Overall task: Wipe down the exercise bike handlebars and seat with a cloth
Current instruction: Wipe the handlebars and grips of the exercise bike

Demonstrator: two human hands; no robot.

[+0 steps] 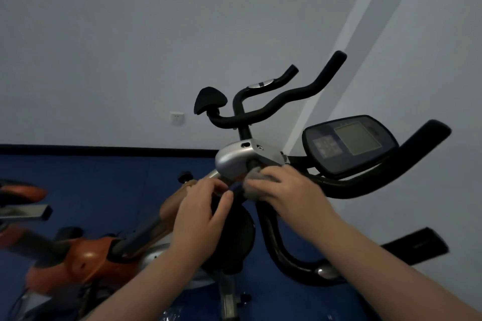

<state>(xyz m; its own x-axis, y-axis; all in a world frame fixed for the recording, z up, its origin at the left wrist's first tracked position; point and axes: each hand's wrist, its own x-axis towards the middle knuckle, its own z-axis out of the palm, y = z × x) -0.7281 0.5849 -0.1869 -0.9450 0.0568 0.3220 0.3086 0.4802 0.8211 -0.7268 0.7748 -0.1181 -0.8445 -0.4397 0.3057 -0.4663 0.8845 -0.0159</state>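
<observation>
A grey cloth (257, 182) is bunched under the fingers of my right hand (289, 190), pressed against the black tube just below the silver housing (234, 159) of the near exercise bike. My left hand (202, 212) curls round a black part right beside it, thumb toward the cloth. The near bike's black handlebars (365, 180) loop to the right and down past my right wrist, under the console (349, 143). A black seat (210, 100) shows farther back.
A second bike's black handlebars (287, 98) rise behind the silver housing. An orange and black bike frame (86, 258) lies low on the left over blue floor (104, 182). The grey wall carries a white socket (176, 118).
</observation>
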